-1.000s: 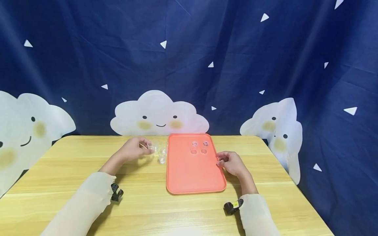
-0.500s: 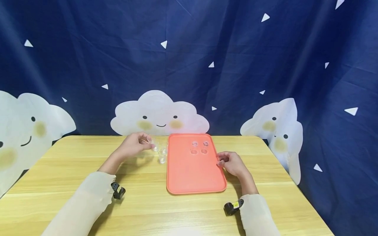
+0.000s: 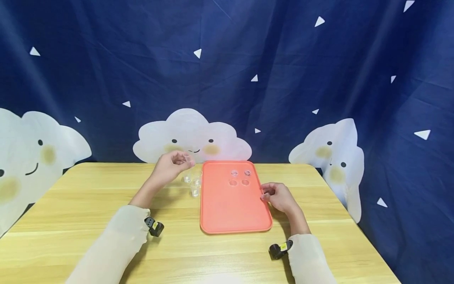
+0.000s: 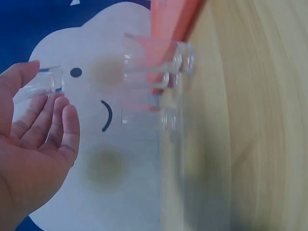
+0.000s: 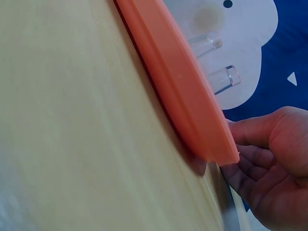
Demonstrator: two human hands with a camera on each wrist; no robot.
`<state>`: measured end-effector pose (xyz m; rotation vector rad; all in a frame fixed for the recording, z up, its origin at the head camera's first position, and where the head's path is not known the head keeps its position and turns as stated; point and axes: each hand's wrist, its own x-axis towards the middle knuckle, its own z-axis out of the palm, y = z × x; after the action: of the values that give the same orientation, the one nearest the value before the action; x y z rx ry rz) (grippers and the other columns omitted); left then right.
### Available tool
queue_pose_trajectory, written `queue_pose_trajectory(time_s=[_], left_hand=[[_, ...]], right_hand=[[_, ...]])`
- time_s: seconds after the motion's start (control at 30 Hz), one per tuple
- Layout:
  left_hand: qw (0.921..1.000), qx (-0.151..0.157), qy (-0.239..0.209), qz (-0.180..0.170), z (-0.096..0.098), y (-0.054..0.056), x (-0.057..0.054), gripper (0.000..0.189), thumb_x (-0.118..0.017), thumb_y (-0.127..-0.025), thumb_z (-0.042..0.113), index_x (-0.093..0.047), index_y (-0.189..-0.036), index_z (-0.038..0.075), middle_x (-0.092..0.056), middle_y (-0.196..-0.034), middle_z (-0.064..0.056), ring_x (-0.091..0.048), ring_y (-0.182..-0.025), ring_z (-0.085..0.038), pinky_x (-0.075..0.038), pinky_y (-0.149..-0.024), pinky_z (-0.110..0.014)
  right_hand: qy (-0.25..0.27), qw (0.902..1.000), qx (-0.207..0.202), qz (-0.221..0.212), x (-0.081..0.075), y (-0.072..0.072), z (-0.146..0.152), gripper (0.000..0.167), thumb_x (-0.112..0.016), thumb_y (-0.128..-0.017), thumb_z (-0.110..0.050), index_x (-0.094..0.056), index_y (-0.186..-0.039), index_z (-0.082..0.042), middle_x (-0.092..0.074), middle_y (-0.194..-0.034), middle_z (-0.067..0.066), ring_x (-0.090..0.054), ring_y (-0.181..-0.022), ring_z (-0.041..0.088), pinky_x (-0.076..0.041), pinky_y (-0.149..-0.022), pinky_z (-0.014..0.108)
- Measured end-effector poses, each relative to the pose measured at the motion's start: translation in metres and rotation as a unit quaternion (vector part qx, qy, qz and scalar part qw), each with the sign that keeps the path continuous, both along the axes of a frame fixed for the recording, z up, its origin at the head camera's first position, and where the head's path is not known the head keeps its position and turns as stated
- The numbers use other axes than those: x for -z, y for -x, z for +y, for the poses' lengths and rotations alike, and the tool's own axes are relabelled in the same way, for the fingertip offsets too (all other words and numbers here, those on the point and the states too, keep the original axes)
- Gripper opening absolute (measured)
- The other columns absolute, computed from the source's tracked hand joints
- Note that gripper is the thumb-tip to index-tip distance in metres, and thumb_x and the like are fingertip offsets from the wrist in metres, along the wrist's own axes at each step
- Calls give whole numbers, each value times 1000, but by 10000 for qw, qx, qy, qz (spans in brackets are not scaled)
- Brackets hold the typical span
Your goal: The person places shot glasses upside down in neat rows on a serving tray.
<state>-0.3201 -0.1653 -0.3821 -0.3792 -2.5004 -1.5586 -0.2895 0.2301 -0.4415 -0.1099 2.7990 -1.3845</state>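
Raised over the back of the table, my left hand (image 3: 171, 166) pinches a small clear shot glass (image 4: 45, 83) between thumb and fingers. Below it, a few more clear shot glasses (image 3: 195, 190) stand on the wood by the left edge of the coral-red tray (image 3: 235, 211). Several shot glasses (image 3: 245, 182) sit in two rows on the far part of the tray. My right hand (image 3: 280, 197) holds the tray's right edge, thumb and fingers on its rim (image 5: 224, 144) in the right wrist view.
The tray lies flat on a light wooden table (image 3: 170, 244) near its back edge. Behind hangs a dark blue curtain (image 3: 227, 71) with white clouds and triangles. Each wrist wears a small black camera (image 3: 154, 227).
My left hand has lifted a shot glass off the group left of the tray and moved up and to the right. The right hand and the tray have stayed in place.
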Motion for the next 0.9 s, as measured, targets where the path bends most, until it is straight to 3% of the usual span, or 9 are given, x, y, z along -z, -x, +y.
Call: queue_pose_trajectory(time_s=[0.43, 0.73, 0.9], left_hand=[[9983, 84, -584, 37, 35, 3, -1, 35, -73, -96, 20, -67, -126, 3, -69, -115, -13, -62, -103, -26, -53, -89, -33], [9948, 153, -1003, 108, 55, 8, 4, 30, -72, -95, 14, -69, -123, 4, -66, -110, -12, -61, -100, -23, -52, -88, -27], [9887, 331, -1459, -71, 66, 10, 6, 30, -71, -95, 11, -68, -123, 2, -63, -109, -10, -62, -96, -20, -57, -85, -26]], right_hand=[[-4, 10000, -1, 31, 1, 1, -1, 31, -70, -91, 4, -70, -122, 1, -72, -99, 9, -65, -90, 21, -56, -74, 29], [15, 10000, -40, 16, -2, 0, -3, 32, -70, -91, 3, -70, -123, 1, -72, -98, 7, -65, -89, 20, -57, -76, 32], [0, 10000, -10, 1, -2, 0, -1, 32, -71, -91, 2, -70, -123, 0, -72, -99, 7, -65, -90, 21, -56, -75, 30]])
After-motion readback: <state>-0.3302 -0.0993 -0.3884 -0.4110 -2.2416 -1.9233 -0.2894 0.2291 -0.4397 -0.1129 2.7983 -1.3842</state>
